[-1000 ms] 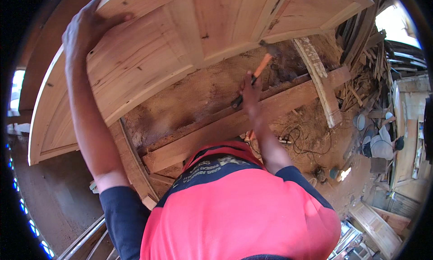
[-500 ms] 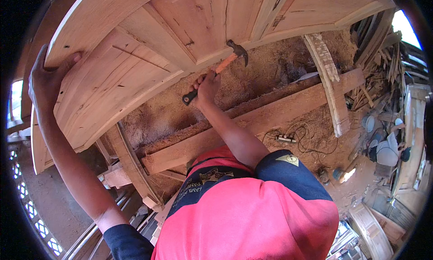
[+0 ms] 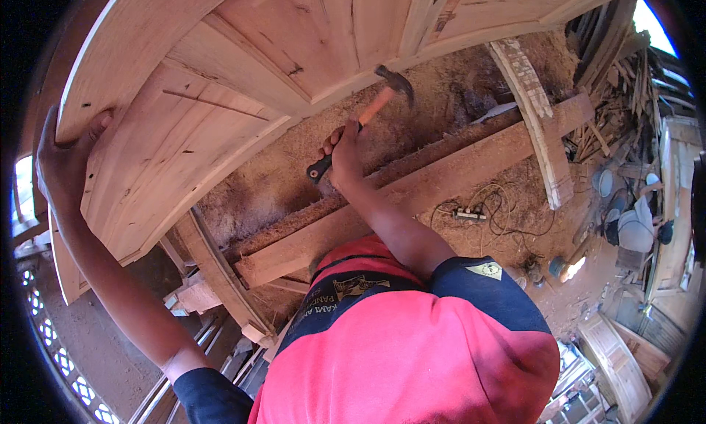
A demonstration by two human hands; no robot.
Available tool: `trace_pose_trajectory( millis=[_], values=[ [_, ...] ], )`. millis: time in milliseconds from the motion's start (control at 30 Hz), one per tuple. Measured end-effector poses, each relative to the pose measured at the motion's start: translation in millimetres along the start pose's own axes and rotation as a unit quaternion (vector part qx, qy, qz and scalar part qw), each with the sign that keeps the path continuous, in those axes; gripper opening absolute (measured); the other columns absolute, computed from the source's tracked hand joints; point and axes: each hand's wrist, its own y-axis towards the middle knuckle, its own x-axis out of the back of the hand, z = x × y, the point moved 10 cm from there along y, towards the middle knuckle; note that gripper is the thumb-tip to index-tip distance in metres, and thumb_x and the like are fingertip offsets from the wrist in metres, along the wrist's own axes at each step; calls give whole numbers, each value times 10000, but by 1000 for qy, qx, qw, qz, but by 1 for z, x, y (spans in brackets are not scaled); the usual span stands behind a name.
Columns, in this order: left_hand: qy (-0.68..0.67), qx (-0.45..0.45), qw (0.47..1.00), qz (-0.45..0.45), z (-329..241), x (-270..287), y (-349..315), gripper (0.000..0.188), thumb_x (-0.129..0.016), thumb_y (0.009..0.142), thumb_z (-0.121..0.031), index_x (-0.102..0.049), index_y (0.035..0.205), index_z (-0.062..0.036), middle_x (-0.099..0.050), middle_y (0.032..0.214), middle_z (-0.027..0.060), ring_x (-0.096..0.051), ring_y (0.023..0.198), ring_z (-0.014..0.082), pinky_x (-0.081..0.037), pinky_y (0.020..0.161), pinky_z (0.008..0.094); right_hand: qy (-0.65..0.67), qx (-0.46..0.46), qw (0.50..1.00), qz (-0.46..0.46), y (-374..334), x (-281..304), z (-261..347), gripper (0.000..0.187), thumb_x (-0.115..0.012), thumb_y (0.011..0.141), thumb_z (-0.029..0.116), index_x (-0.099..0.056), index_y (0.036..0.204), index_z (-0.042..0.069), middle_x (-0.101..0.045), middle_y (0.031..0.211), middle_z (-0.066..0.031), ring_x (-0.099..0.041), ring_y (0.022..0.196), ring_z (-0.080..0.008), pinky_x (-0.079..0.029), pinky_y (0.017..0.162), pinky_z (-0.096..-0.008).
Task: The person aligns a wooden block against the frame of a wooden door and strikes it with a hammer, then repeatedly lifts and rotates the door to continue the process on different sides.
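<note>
A large panelled wooden door of pale, unpainted boards stretches across the top of the view. My left hand is closed around its left edge, with the thumb over the face and the fingers out of sight behind the rim. A claw hammer with an orange and black handle is in my right hand, gripped near the handle's lower end. The dark hammer head points away from me, close to the door's lower rail; whether it touches the rail I cannot tell.
Beneath the door, a long wooden beam crosses sawdust-covered ground. A curved whitish plank lies over it at the right, another board at the left. A power strip with tangled cords lies on the floor. Scrap wood is heaped far right.
The view has shifted slightly. The hammer and my right hand sit a little farther right and lower. My left hand keeps its hold on the door's edge.
</note>
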Motion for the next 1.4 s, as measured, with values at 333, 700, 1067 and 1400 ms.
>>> trace_pose_trajectory(
  millis=[333,700,1067,1400],
  values=[
    [59,-35,997,-43,-5,6,-2,683,-856,684,-567,-683,1164,-113,-744,1000,111,-725,884,234,-541,784,381,-77,-22,996,28,-5,-17,13,147,-438,1061,263,-336,1006,173,-426,707,-17,-446,524,-154,-441,499,-368],
    [72,-9,996,-46,-19,14,-3,701,-850,677,-588,-682,1175,-125,-755,951,102,-736,865,234,-543,795,374,-142,2,990,-1,-6,-19,22,169,-432,1059,283,-361,1033,132,-410,699,-15,-407,498,-128,-420,472,-342],
    [14,58,998,24,-15,2,-2,787,-854,647,-606,-659,1218,-100,-755,958,118,-733,889,253,-529,822,381,-468,392,791,22,-31,1,118,272,-504,1051,330,-501,1093,61,-485,683,-55,-472,512,-164,-416,509,-364],
    [-116,-181,971,-103,-111,43,22,814,-891,672,-390,-562,1377,-147,-624,1334,133,-693,1030,316,-533,899,427,-588,505,624,100,-136,-126,252,397,-574,1007,210,-516,1329,-15,-673,1021,-285,-664,937,-470,-534,744,-491]
  ],
)
